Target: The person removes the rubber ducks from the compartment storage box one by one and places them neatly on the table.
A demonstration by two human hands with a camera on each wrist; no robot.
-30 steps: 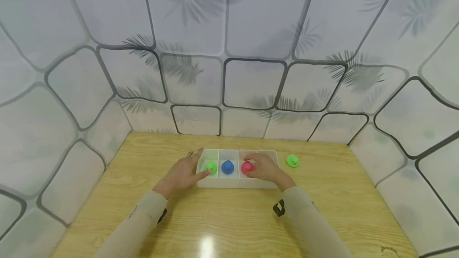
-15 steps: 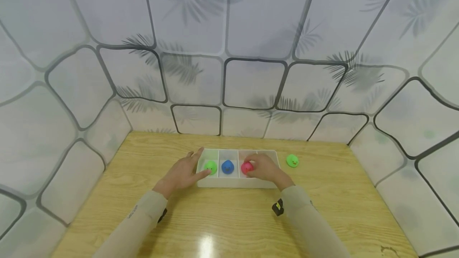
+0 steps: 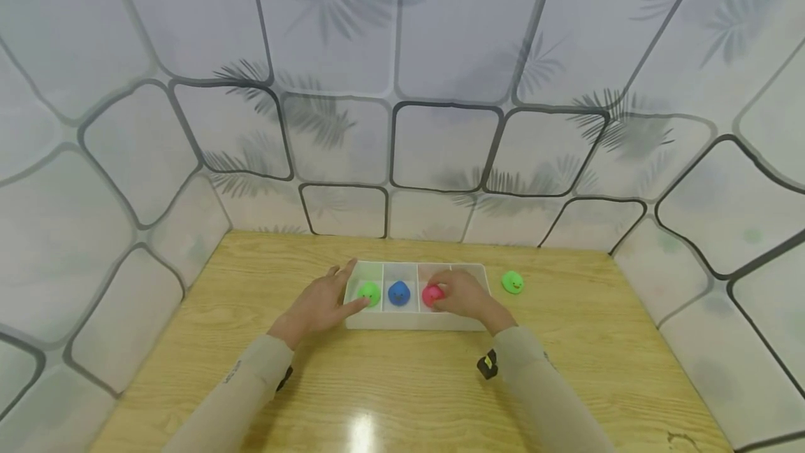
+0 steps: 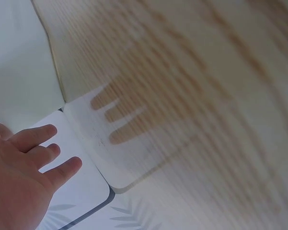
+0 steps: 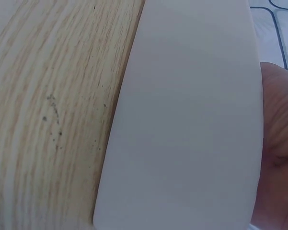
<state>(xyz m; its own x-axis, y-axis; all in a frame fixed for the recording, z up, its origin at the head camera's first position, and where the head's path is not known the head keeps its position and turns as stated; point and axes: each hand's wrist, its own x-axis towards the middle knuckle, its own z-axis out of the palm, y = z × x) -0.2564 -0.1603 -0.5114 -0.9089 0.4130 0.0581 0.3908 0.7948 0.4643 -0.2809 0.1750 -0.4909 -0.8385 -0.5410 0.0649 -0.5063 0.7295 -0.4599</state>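
Note:
A white divided box (image 3: 415,321) lies lengthwise across the table in the head view. From left to right it holds a green toy duck (image 3: 370,292), a blue toy duck (image 3: 399,293) and a pink toy duck (image 3: 432,295), each in its own compartment. My right hand (image 3: 464,292) reaches over the box's right part and pinches the pink duck between thumb and fingers. At the left end my left hand (image 3: 319,303) rests with extended fingers along the box's side, its thumb at the green duck. In the left wrist view, three fingers (image 4: 62,173) are spread over the table.
Another green toy duck (image 3: 512,282) sits on the wooden table (image 3: 402,390) just right of the box. Patterned walls (image 3: 440,152) enclose the table at the back and both sides. The box's front wall (image 5: 182,115) fills much of the right wrist view.
The pink duck and the right fingertips on it have shifted very slightly left. My left hand, the box and the other ducks stay where they were.

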